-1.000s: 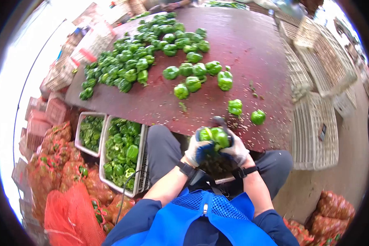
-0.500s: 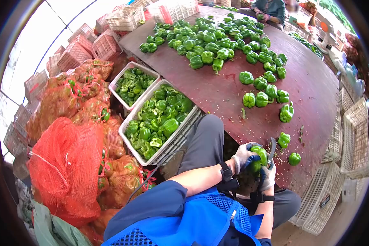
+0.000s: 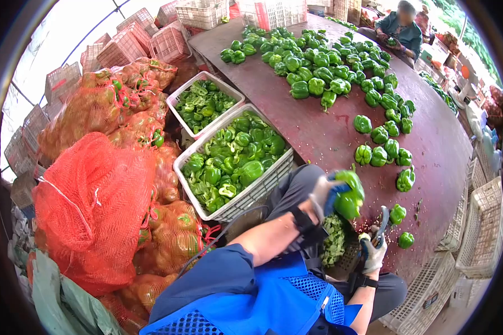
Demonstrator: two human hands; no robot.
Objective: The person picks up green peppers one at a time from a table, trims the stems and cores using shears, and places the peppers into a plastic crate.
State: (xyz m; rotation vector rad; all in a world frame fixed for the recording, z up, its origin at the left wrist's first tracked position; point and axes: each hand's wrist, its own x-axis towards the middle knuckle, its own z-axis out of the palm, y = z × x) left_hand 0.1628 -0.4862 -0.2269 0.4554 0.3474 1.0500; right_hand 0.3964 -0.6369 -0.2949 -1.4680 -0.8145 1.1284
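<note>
My left hand [image 3: 321, 196], in a white and blue glove and blurred by motion, grips a green bell pepper [image 3: 349, 196] above my lap. My right hand [image 3: 375, 255], gloved too, holds a knife [image 3: 383, 219] with a curved blade pointing up. A small pale piece [image 3: 364, 237], like a pepper core, shows at the right thumb. Pepper and knife are apart. Between my legs, a heap of pale green cuttings [image 3: 334, 239] lies below the table edge. Two single peppers [image 3: 406, 240] lie on the table just beyond the knife.
The dark red table [image 3: 318, 131] bears a large pile of bell peppers [image 3: 321, 72] and scattered seeds. At my left stand two crates of cut peppers [image 3: 289, 162] and red mesh sacks [image 3: 95, 206]. Plastic crates [image 3: 480, 234] line the right. A person [image 3: 399, 33] sits across the table.
My left hand has moved up and left with the pepper, away from the knife. My right hand has lowered slightly with the knife. The cuttings between my legs have come into view.
</note>
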